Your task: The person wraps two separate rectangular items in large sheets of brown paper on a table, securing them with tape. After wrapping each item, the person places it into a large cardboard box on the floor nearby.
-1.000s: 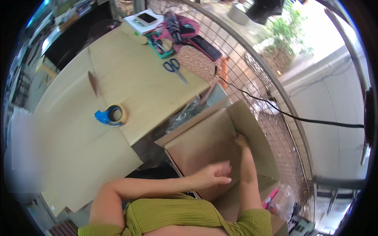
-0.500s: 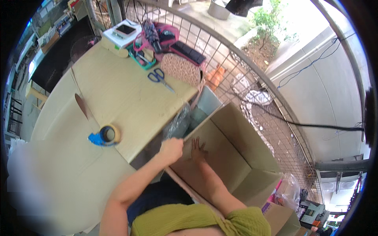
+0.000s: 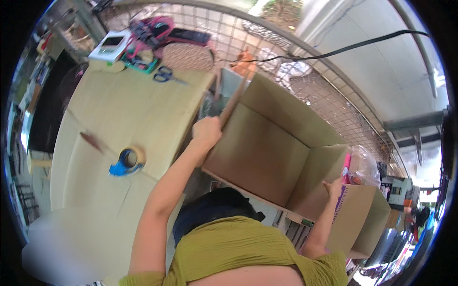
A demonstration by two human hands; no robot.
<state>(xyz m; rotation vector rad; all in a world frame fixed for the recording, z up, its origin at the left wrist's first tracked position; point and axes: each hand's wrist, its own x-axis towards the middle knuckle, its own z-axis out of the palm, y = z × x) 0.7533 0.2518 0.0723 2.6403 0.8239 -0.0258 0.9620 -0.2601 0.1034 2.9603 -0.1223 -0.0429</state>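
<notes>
A large open cardboard box (image 3: 257, 152) stands tilted beside the table, its brown inside bare. My left hand (image 3: 207, 132) is closed around the top edge of its left wall, near the table's side. At the box's right wall is my right hand (image 3: 333, 188), its thumb over the rim; the other fingers are mostly hidden behind the wall, and it appears to grip there. On the table (image 3: 124, 105) a tape roll in a blue dispenser (image 3: 128, 161) lies left of my left forearm. Scissors with dark blue handles (image 3: 164, 74) rest farther back.
A second cardboard box (image 3: 350, 209) sits at right, with a clear plastic bag (image 3: 365, 167) behind it. Pouches (image 3: 188, 56), a phone and a green tray (image 3: 138, 63) crowd the table's back. A wire fence (image 3: 329, 100) runs behind; an orange cat (image 3: 244, 64) is beyond it.
My right hand has moved from inside the box to its right wall. My left hand stays on the left wall. The view has shifted, showing more of the right side.
</notes>
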